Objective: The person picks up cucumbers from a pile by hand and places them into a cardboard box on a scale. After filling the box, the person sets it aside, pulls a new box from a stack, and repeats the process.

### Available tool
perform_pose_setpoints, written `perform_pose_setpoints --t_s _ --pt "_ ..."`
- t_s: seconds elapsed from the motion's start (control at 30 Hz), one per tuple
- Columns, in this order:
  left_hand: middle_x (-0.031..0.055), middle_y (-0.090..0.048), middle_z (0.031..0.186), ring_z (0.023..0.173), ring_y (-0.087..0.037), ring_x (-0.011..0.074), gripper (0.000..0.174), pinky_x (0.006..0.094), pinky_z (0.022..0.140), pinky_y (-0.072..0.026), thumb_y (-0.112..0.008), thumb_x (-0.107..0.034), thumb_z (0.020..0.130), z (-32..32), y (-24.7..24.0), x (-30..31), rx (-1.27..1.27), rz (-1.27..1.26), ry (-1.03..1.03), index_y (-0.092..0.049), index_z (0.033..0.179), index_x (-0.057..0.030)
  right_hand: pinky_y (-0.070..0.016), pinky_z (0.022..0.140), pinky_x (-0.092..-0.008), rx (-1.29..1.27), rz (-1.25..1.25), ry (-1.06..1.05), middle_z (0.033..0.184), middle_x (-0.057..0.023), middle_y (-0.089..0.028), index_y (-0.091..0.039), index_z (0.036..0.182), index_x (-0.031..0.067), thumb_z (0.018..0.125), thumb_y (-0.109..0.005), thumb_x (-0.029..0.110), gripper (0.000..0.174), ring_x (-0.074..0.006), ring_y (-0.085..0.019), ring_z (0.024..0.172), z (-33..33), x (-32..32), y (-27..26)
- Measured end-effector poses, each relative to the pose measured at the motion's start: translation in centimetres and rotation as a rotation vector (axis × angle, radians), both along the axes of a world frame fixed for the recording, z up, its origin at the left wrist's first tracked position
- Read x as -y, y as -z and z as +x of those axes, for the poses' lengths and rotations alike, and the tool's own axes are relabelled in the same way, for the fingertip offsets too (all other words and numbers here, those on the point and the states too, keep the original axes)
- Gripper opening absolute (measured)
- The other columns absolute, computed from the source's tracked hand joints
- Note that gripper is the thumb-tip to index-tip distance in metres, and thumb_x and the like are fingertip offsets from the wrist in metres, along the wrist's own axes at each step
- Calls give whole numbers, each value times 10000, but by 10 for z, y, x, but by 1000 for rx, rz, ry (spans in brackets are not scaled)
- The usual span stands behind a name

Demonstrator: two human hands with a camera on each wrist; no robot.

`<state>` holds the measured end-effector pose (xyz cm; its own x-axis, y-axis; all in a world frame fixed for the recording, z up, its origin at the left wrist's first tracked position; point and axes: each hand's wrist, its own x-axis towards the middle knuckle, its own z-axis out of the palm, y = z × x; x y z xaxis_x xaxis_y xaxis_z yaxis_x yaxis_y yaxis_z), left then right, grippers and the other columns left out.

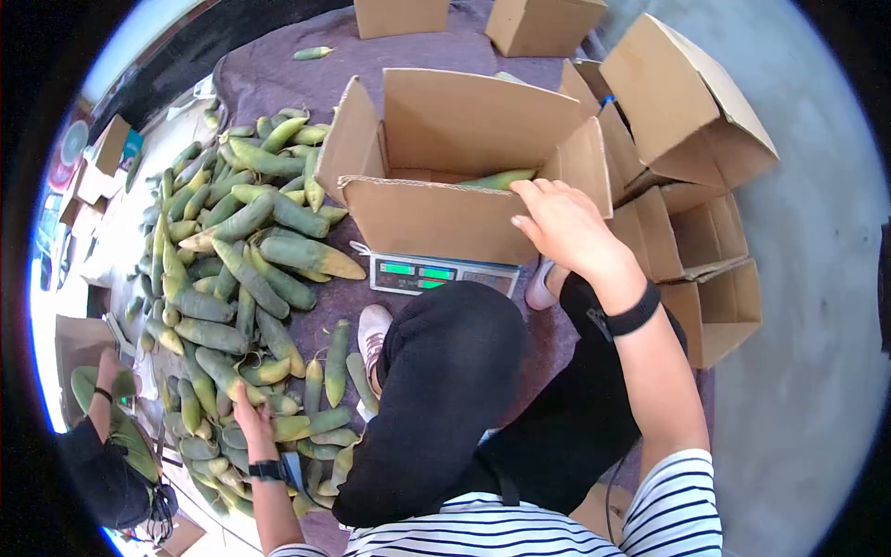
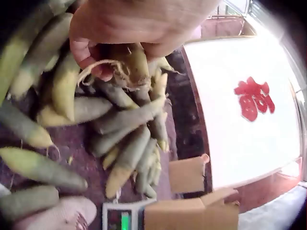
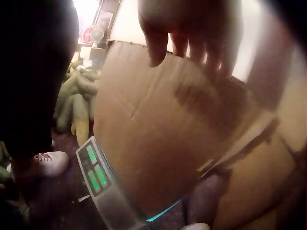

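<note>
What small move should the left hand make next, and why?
Probably lift it out: the left hand grips one green shoot in the pile, while the box on the scale shows room and the right hand hovers open over it.

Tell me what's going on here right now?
A crouching person is working between a pile of green shoots and an open cardboard box. The left hand grips one shoot in the pile. The right hand, fingers relaxed and holding nothing, reaches over the box's rim, where another shoot lies inside. The box sits on a scale with its display lit.
</note>
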<state>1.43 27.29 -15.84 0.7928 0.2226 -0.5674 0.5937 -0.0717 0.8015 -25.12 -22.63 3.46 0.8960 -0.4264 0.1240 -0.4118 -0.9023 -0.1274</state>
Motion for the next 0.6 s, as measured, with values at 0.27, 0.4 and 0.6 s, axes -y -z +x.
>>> perform_pose_setpoints --t_s 0.27,0.4,0.6 --pt "69 -613 819 677 -587 131 273 242 591 -473 -534 -300 941 -47 -106 88 231 -323 411 -554 1010 -37 -496 693 -456 -119 36 41 833 -194 -639 -546 891 14 872 -483 108 115 -361 -626 840 5 9 17" --pt "68 -586 895 720 -554 111 271 240 644 -457 -538 -234 935 -47 -169 155 483 -296 730 -533 1088 -10 -496 701 -454 -98 65 60 837 -196 -639 -546 898 16 862 -477 97 112 -362 -626 847 3 5 17" --pt "83 -581 1072 977 -551 157 400 291 874 -431 -625 -160 868 -38 -215 282 1056 42 1048 -503 1208 12 -489 698 -463 -164 66 79 840 -195 -639 -546 914 24 855 -474 93 116 -367 -624 848 6 1 8"
